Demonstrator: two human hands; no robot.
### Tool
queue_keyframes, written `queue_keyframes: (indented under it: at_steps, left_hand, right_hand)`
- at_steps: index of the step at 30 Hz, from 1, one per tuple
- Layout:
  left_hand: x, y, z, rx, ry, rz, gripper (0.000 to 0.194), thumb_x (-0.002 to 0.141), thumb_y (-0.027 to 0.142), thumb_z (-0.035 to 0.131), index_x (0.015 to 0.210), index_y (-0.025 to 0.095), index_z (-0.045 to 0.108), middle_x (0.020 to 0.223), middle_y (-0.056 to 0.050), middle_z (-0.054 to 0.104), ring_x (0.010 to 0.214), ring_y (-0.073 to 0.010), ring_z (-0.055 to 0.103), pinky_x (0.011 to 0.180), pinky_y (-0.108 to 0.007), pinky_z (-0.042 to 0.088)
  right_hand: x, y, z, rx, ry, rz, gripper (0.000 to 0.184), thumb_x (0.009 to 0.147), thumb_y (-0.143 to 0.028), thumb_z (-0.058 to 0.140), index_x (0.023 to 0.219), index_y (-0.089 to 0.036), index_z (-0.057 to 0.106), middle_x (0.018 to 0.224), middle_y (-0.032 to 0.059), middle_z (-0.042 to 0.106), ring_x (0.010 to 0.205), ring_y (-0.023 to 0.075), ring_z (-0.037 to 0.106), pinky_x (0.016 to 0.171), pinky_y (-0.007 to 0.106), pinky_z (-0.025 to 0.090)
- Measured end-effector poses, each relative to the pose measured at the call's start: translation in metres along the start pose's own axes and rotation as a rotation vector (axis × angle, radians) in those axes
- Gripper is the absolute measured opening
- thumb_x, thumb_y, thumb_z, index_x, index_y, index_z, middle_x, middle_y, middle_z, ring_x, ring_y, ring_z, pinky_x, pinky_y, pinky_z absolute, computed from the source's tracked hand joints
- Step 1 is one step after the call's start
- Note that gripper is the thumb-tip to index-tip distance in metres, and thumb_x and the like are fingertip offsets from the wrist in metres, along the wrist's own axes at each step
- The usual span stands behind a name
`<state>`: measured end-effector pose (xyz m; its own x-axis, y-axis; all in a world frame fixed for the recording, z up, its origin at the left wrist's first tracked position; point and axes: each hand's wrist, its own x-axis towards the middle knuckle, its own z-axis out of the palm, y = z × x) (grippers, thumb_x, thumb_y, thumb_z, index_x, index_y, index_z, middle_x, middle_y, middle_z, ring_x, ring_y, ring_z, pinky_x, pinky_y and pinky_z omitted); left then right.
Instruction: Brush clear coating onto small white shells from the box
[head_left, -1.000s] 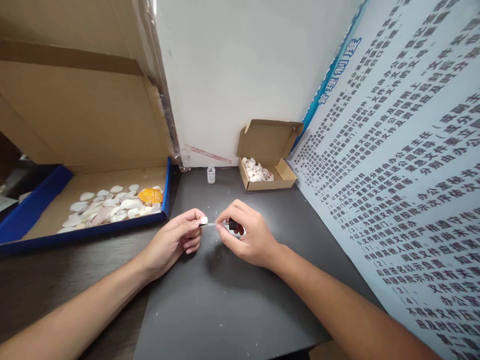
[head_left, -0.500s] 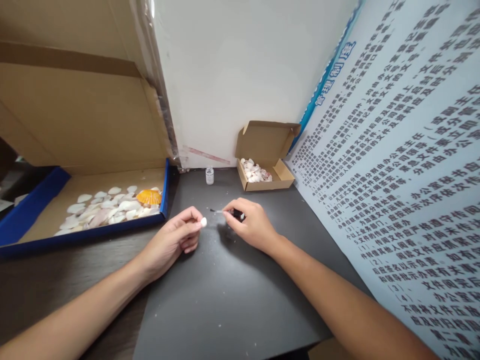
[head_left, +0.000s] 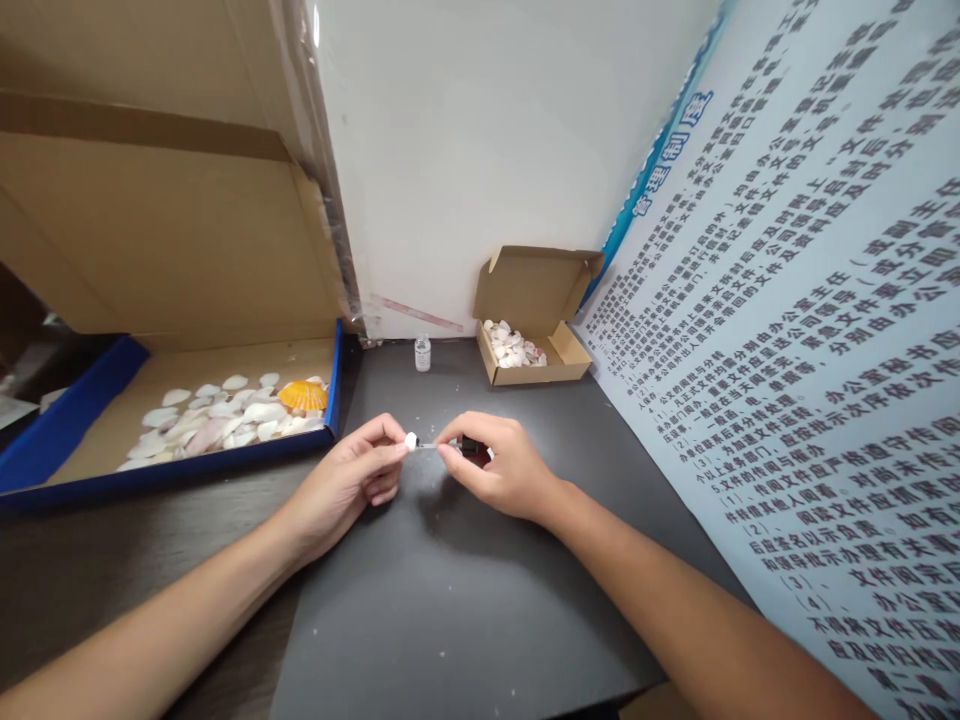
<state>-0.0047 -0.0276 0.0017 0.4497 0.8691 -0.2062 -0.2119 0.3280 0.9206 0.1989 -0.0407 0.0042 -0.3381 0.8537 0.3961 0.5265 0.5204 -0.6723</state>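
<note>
Between the thumb and forefinger of my left hand [head_left: 367,465] is a small white shell [head_left: 411,441]. My right hand [head_left: 499,462] pinches a small brush [head_left: 427,446] with a thin pale stem; its dark handle [head_left: 471,446] lies partly hidden under my fingers. The dark brush tip is at the shell's right edge and seems to touch it. Beyond my hands stands a small clear glass bottle [head_left: 423,353] with a white label and no cap on it.
A large blue-edged cardboard box [head_left: 225,460] at left holds many pale shells and an orange scallop shell [head_left: 304,395]. A small open cardboard box [head_left: 536,376] with shells stands at the back. A printed poster [head_left: 810,330] covers the right wall. White specks dot the dark tabletop [head_left: 450,640].
My right hand has moved slightly left and down, bringing the brush tip from a short distance away to the shell. My left hand has stayed almost where it was, still holding the shell.
</note>
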Motion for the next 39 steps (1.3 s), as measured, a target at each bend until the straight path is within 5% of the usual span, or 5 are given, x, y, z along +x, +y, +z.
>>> queue_keyframes:
  at_steps: [4,9,15,21,39]
  left_hand:
    - [-0.0006,0.0009,0.0003,0.017,-0.008,-0.003,0.027,0.079,0.035,0.075,0.075,0.019,0.054,0.052,0.01,0.031,0.048,-0.006,0.022,0.045,-0.017,0.026]
    - [0.0004,-0.0005,-0.0007,0.031,-0.023,-0.005,0.026,0.08,0.037,0.075,0.078,0.019,0.056,0.053,0.01,0.031,0.047,-0.0058,0.022,0.045,-0.017,0.025]
    - [0.0009,-0.0013,-0.0022,0.029,-0.036,-0.035,0.024,0.081,0.036,0.072,0.078,0.019,0.056,0.054,0.01,0.031,0.048,-0.0061,0.022,0.045,-0.018,0.025]
    - [0.0005,0.0001,-0.003,0.016,-0.057,-0.071,0.026,0.079,0.038,0.073,0.08,0.017,0.059,0.054,0.01,0.028,0.05,-0.007,0.02,0.045,-0.019,0.023]
    - [0.0015,-0.0022,-0.0023,0.043,-0.063,-0.059,0.027,0.081,0.042,0.071,0.083,0.018,0.057,0.054,0.01,0.029,0.048,-0.007,0.02,0.045,-0.019,0.022]
  right_hand:
    - [0.0,-0.0007,0.0005,-0.055,-0.022,0.128,0.008,0.085,-0.02,0.06,0.078,-0.02,0.064,0.066,-0.0039,0.061,0.056,0.0093,0.047,0.057,0.022,0.035]
    - [-0.0009,-0.0012,0.0033,0.16,-0.052,0.084,0.013,0.089,-0.025,0.057,0.081,-0.018,0.065,0.065,-0.0036,0.059,0.057,0.0089,0.048,0.057,0.02,0.038]
    - [-0.0006,-0.0016,0.0037,-0.02,0.064,0.196,0.013,0.088,-0.023,0.057,0.077,-0.019,0.064,0.061,-0.0045,0.056,0.054,0.009,0.046,0.057,0.022,0.034]
    - [-0.0017,-0.0062,0.0009,0.052,0.017,0.054,0.012,0.09,-0.024,0.056,0.081,-0.019,0.063,0.065,-0.0041,0.058,0.056,0.009,0.048,0.058,0.021,0.037]
    - [-0.0031,-0.0084,0.0034,0.016,-0.002,-0.041,0.008,0.087,-0.022,0.058,0.086,-0.02,0.065,0.076,-0.0014,0.063,0.061,0.0101,0.05,0.059,0.021,0.038]
